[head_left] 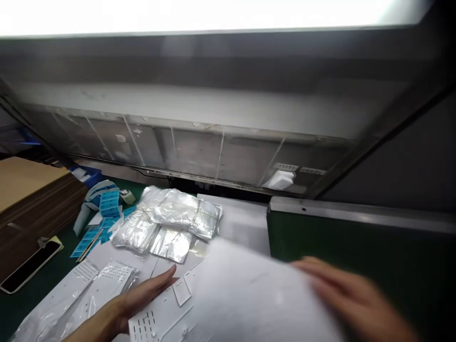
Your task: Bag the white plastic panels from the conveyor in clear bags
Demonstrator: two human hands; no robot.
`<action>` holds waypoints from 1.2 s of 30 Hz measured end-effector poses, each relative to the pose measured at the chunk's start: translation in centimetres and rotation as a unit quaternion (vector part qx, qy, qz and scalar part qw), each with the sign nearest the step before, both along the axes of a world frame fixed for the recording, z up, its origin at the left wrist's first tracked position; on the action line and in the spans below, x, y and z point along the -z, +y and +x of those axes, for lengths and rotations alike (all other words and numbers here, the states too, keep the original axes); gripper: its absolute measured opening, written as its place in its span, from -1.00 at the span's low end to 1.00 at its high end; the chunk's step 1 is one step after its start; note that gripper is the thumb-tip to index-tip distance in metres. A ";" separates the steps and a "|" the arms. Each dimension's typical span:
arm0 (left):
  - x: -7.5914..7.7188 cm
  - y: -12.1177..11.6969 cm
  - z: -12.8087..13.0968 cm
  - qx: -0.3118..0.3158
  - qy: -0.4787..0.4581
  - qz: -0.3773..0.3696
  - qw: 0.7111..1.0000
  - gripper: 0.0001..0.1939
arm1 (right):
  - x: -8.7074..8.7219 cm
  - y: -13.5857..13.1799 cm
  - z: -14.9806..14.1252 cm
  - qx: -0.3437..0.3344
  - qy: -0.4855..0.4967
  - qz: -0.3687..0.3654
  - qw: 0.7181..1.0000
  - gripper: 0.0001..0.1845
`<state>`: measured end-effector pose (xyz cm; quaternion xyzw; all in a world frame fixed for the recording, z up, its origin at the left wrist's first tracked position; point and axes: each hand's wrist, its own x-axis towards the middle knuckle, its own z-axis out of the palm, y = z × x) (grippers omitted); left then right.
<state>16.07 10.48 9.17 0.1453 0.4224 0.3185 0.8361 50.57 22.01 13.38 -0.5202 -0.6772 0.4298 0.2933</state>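
**Handling Risk Noted in Crowded Work Area**

A white vented plastic panel (pixel 160 316) is positioned at lower centre of the frame, with a large white sheet (pixel 249 294) raised over its right part and blurred by motion. The left hand (pixel 123 304) is held open at the panel's upper-left edge, with the fingers spread and no pinch observed. The right hand (pixel 351 297) is blurred at lower right, its fingers loosely separated at the sheet's right edge; whether the sheet is pinched cannot be determined.

If the sheet is not firmly held, it could slip across the panel or onto the green bench mat (pixel 356 251). Bundled silver foil bags (pixel 171 213) are located just above the panel at centre and could be knocked by the sheet's upper edge. Bagged white panels (pixel 74 297) lie near the left hand at lower left and could be displaced if the panel is dragged sideways. Blue label sheets (pixel 109 202) at centre left could be scattered by a sweep of the sheet, and a smartphone (pixel 30 266) is exposed near the bench edge at left.
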 end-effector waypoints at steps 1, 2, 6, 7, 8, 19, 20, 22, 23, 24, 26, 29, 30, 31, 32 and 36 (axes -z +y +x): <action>-0.2 -0.1 0.3 0.036 -0.008 0.011 0.999 -0.39 | -0.8 -1.9 -1.6 -0.087 0.005 -0.024 0.996 -0.75; -0.2 -0.3 0.4 0.071 -0.006 0.026 0.997 -0.40 | -1.4 -3.5 -3.5 -0.220 0.011 -0.052 0.974 -0.76; -0.4 -2.5 -1.0 0.178 0.027 0.105 0.978 -0.39 | -1.8 -6.8 -11.2 -0.379 0.002 0.015 0.925 -0.73; -0.4 -3.2 -1.6 0.183 0.027 0.114 0.976 -0.38 | -1.4 -7.2 -12.6 -0.355 -0.014 0.053 0.933 -0.75; -0.4 -4.0 -2.2 0.175 0.019 0.117 0.977 -0.36 | -0.9 -7.7 -13.6 -0.324 -0.030 0.084 0.942 -0.76; 8.1 -8.8 -4.6 -0.103 0.112 0.137 0.979 -0.43 | 11.2 -17.9 -20.2 0.159 0.255 -0.311 0.902 -0.15; 8.8 -8.9 -4.3 -0.119 0.132 0.154 0.972 -0.43 | 12.4 -18.9 -21.1 0.144 0.275 -0.312 0.898 -0.16; 9.8 -9.2 -3.6 -0.134 0.174 0.174 0.960 -0.42 | 14.2 -20.3 -22.7 0.139 0.287 -0.277 0.906 -0.18; 10.1 -9.3 -3.4 -0.135 0.192 0.177 0.956 -0.42 | 14.8 -20.8 -23.3 0.148 0.280 -0.257 0.913 -0.19; 10.2 -9.5 -3.3 -0.134 0.205 0.179 0.953 -0.42 | 15.3 -21.1 -23.8 0.160 0.271 -0.241 0.918 -0.19; 10.5 -9.9 -3.2 -0.130 0.220 0.185 0.949 -0.43 | 16.1 -21.5 -24.4 0.176 0.251 -0.222 0.926 -0.15; 11.4 -10.3 -3.8 -0.108 0.251 0.210 0.939 -0.49 | 17.1 -21.4 -24.4 0.183 0.242 -0.224 0.926 -0.08; 12.0 -10.3 -4.1 -0.086 0.272 0.222 0.933 -0.52 | 17.4 -21.1 -24.2 0.180 0.251 -0.227 0.924 -0.06; 12.6 -10.0 -4.5 -0.053 0.308 0.240 0.919 -0.54 | 17.8 -20.8 -23.9 0.175 0.261 -0.229 0.921 -0.05; 13.3 -9.4 -5.0 -0.018 0.357 0.262 0.896 -0.56 | 18.1 -20.3 -23.4 0.170 0.267 -0.230 0.920 -0.05; 15.8 -4.1 -7.0 0.046 0.556 0.327 0.763 -0.59 | 19.6 -18.8 -21.1 0.182 0.137 -0.168 0.959 -0.17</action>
